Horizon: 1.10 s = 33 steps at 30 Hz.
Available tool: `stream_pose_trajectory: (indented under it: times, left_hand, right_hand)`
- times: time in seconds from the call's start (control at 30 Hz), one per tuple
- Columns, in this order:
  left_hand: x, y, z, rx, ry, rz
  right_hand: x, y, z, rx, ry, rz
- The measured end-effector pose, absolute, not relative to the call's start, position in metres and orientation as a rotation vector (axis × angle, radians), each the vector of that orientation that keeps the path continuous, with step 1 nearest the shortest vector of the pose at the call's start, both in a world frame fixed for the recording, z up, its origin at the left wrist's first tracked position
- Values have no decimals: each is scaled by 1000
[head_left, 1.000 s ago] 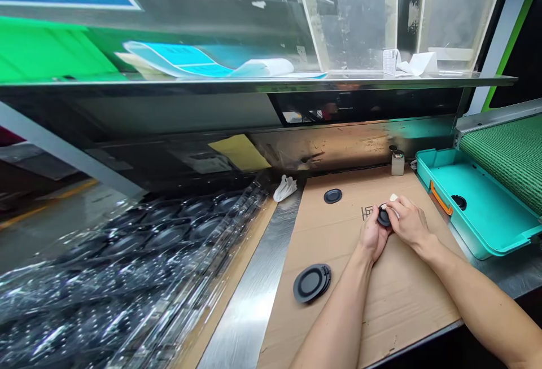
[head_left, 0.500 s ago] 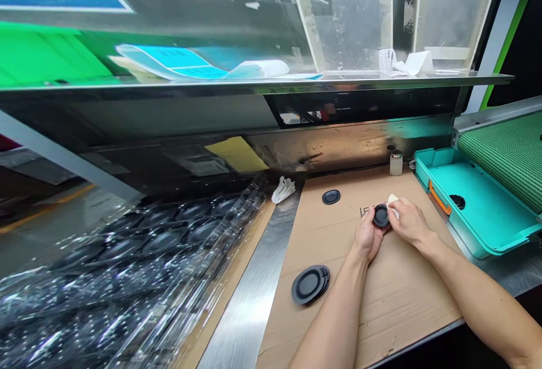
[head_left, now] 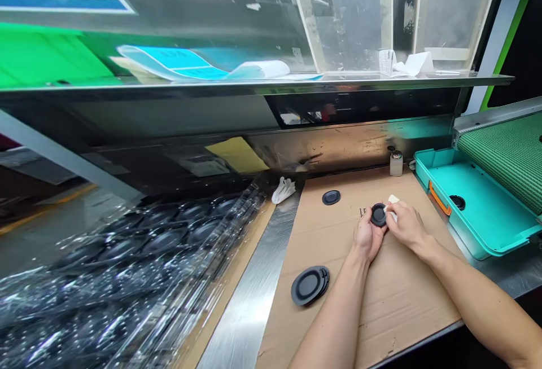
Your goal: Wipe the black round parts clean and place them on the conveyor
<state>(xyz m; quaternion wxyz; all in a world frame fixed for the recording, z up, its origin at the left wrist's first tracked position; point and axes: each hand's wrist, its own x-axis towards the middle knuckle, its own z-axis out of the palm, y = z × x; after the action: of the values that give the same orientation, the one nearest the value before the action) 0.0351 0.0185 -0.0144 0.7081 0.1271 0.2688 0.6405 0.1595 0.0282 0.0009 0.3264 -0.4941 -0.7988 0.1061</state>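
Teal bin (head_left: 493, 219), black piece (head_left: 458, 202) inside, hand-held black disc (head_left: 378, 215)

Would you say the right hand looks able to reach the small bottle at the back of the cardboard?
Probably yes: only cardboard seems to lie between the right hand and the small bottle, though that hand pinches a white cloth.

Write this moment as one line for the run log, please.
left hand: holds black disc | right hand: pinches white piece at disc's edge | cardboard: disc stack, single disc
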Motion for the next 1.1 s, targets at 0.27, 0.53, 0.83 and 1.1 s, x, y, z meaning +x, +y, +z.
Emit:
stream_pose_trajectory:
  times: [0.27,0.53,0.83,1.1]
  left_hand:
    - [39,17,-15,293,568,1407]
    - [17,24,-12,252,621,1465]
    - [2,22,-3,59,493,1474]
    - [4,21,3,51,450,1429]
  right_hand:
    - [150,18,2,-1314,-2102,281]
    - [155,19,6,-947,-2271,635]
    - [177,31,28,-1125,-2112,588]
    - [195,63,16,-1235,-1618,682]
